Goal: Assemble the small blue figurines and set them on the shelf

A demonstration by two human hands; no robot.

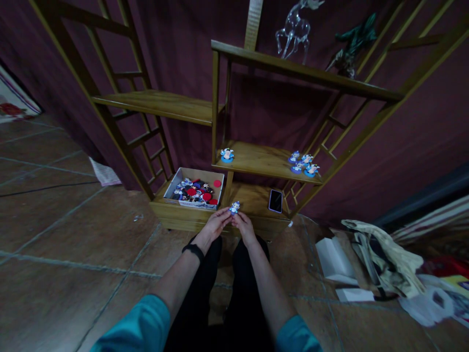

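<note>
A small figurine [235, 207] in white and purple-blue is held upright between both hands, in front of the lower shelf. My left hand [216, 222] pinches it from the left, and my right hand [243, 226] closes on its right side. Just left of them, an open cardboard box [175, 195] holds a heap of loose figurines with red, black and blue parts. Up on the middle shelf [256, 157], one blue-based figurine [227, 155] stands at the left end. Several more figurines [311, 169] stand grouped at the right end.
A phone [275, 201] lies on the lower shelf at right. Above, the top shelf bears a clear glass deer [293, 29] and a dark green ornament [353, 44]. White boxes [335, 261], a beige bag [384, 254] and a plastic bag [427, 300] lie on the tiled floor.
</note>
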